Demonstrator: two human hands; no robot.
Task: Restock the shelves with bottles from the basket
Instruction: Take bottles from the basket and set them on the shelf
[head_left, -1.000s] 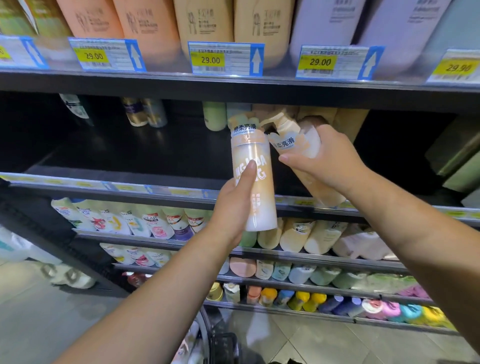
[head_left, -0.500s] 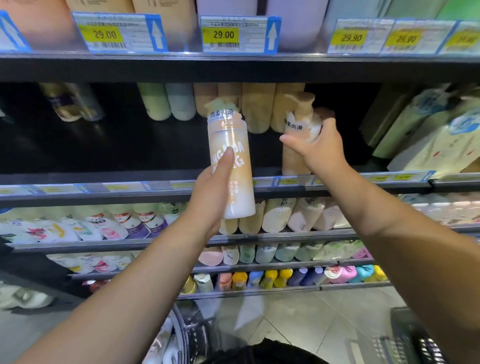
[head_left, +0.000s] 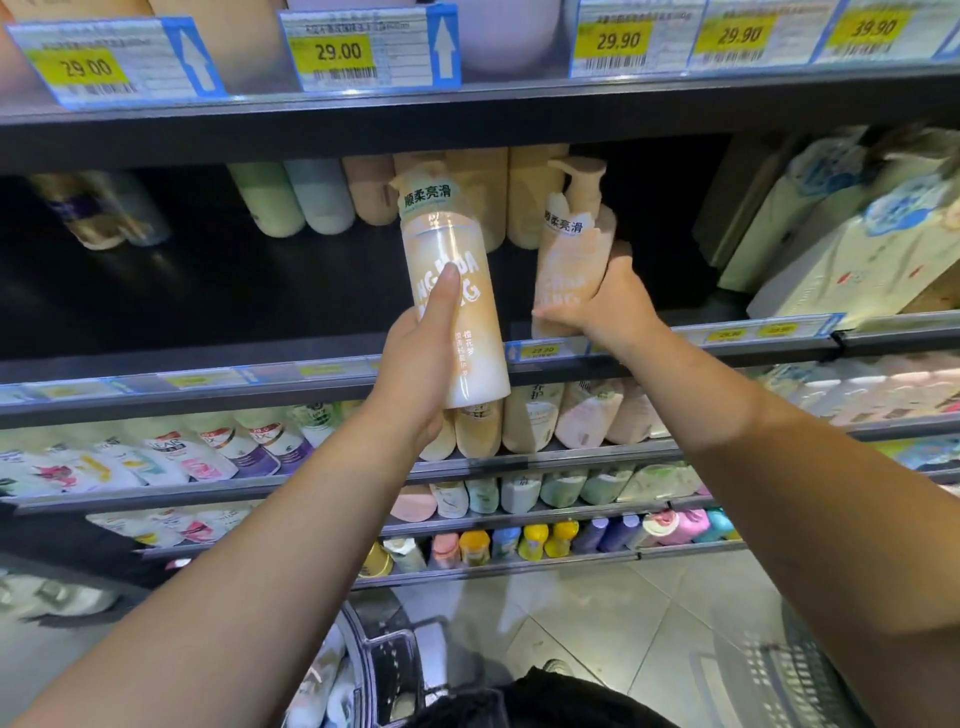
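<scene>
Left hand (head_left: 415, 364) grips cream-peach bottle (head_left: 462, 332), upright, held in air before the shelf rail. Right hand (head_left: 608, 306) wraps pump bottle (head_left: 569, 249) at the front edge of dark shelf (head_left: 208, 291). Both neck tags read 顺柔亮滑. Matching bottles (head_left: 530, 197) stand behind. Price tags (head_left: 337, 52) above read 29.00, 29.90, 39.90. Basket (head_left: 387, 670) below holds blurred pale bottles.

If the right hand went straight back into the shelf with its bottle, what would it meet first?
Probably the tan bottles at the back of the shelf, just behind the pump bottle the right hand grips; depth is unclear.
</scene>
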